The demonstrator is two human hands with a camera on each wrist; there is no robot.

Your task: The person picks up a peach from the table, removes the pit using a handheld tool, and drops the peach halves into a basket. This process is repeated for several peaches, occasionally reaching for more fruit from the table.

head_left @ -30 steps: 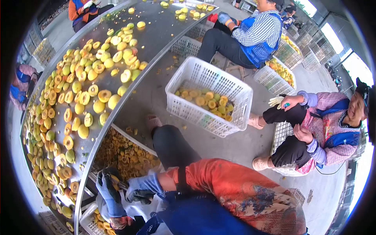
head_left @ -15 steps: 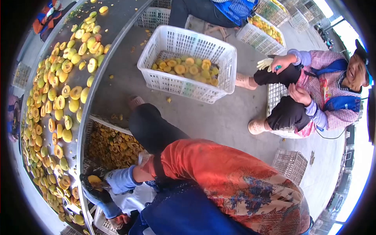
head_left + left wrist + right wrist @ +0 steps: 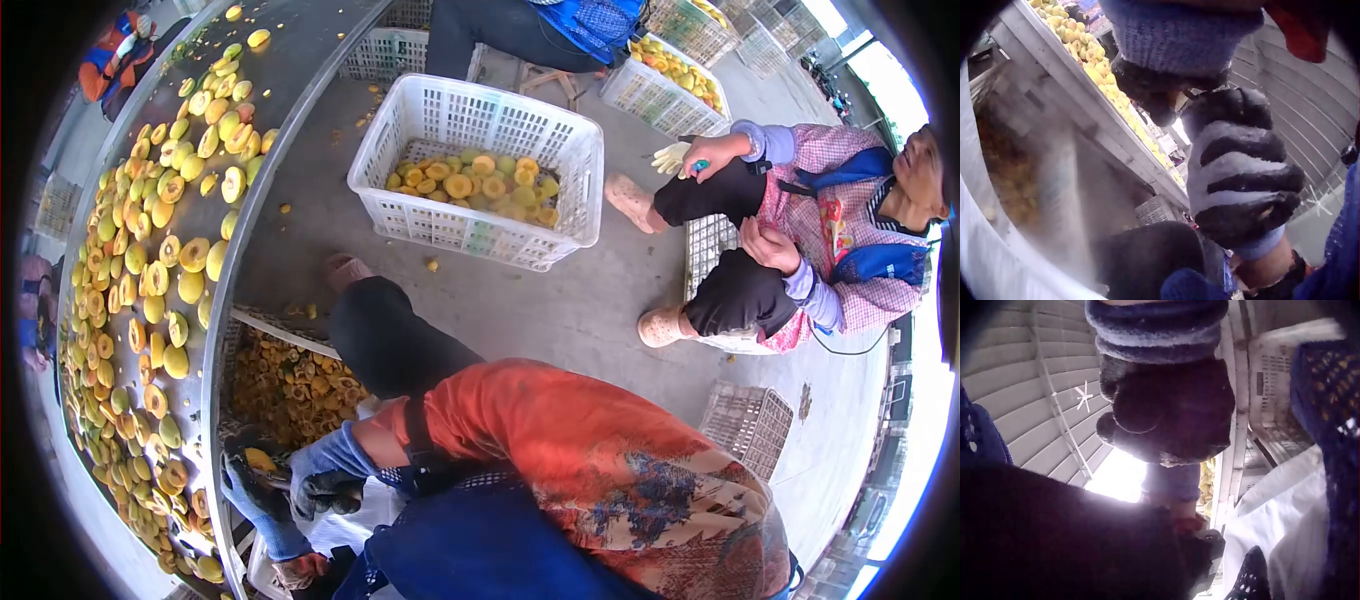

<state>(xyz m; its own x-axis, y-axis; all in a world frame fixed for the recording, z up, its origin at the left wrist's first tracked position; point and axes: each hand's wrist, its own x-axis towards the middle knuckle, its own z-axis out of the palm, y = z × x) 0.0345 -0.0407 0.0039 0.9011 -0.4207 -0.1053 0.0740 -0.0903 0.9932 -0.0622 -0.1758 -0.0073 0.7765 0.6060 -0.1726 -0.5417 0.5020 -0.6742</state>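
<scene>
In the head view my left hand (image 3: 262, 512), in a blue glove with a black palm, holds a yellow apricot piece (image 3: 260, 460) beside the table edge. My right hand (image 3: 328, 478), gloved alike, is close against it with curled fingers. The left wrist view has the right fist (image 3: 1241, 172) tightly closed below the left fingers. A slim metal tool shows between the hands; most of it is hidden in the right glove. From the right wrist, the dark back of that glove (image 3: 1169, 409) covers the work. Below the hands sits a crate of apricot pieces (image 3: 290, 385).
A metal table (image 3: 300, 85) at left carries many whole and halved apricots (image 3: 160, 260). A white crate (image 3: 470, 235) with apricot halves stands on the floor ahead. One person (image 3: 840, 230) sits at right. A smaller crate (image 3: 745, 425) lies behind my right arm.
The head view has swung, shifting the table left and the white crate up and left. Both hands stay together; the apricot piece has turned in the left hand. The person at right has tipped their head back.
</scene>
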